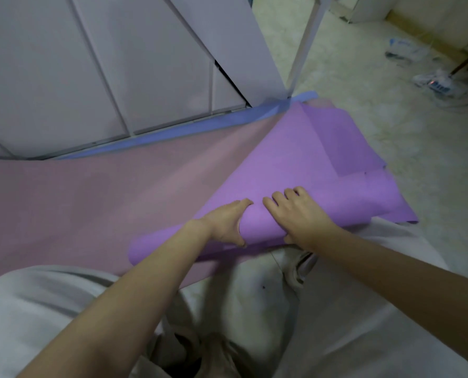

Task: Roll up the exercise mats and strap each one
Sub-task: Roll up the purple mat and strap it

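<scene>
A purple exercise mat [295,165] lies slantwise on top of a pink mat [85,197], its near end curled into a loose roll just in front of my knees. My left hand [227,225] grips that roll, fingers over the top and thumb under the curl. My right hand [298,216] lies on the roll beside it, fingers bent over the top, thumb tucked under the edge. The purple mat's far end is folded over on itself. A blue mat [178,130] shows as a strip beyond the pink one. No strap is in view.
Grey-white cabinet panels [90,64] stand right behind the mats, with a white metal post [305,42] at their corner. Pale tiled floor [377,110] spreads to the right, with clear plastic wrappers [440,83] lying far right. My knees in light trousers fill the foreground.
</scene>
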